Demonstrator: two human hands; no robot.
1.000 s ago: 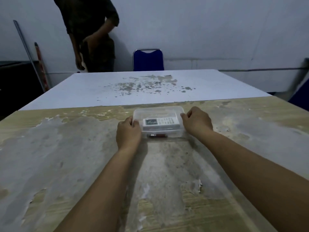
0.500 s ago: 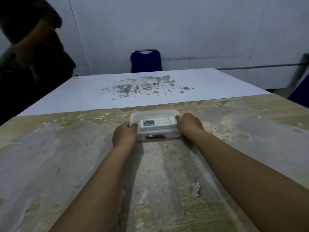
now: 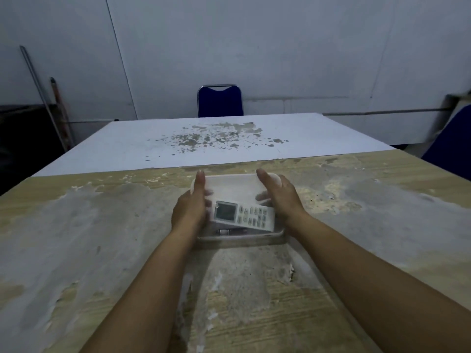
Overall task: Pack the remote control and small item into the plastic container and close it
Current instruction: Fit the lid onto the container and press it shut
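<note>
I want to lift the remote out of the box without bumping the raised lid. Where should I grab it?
Pinch the remote across its long edges near the button end, coming from above and the near side. It lies tilted in the box, and the lid stands behind it between both hands.

White remote control (image 3: 243, 217) tilted in clear plastic container (image 3: 242, 238); lid (image 3: 233, 186) raised

You are facing: worn bench (image 3: 89, 238); white board (image 3: 204, 138) lying across it; blue chair (image 3: 220, 101) standing behind; poles (image 3: 46, 98) leaning far left.

Two bare forearms, left hand (image 3: 190, 208), right hand (image 3: 283, 197)
</note>
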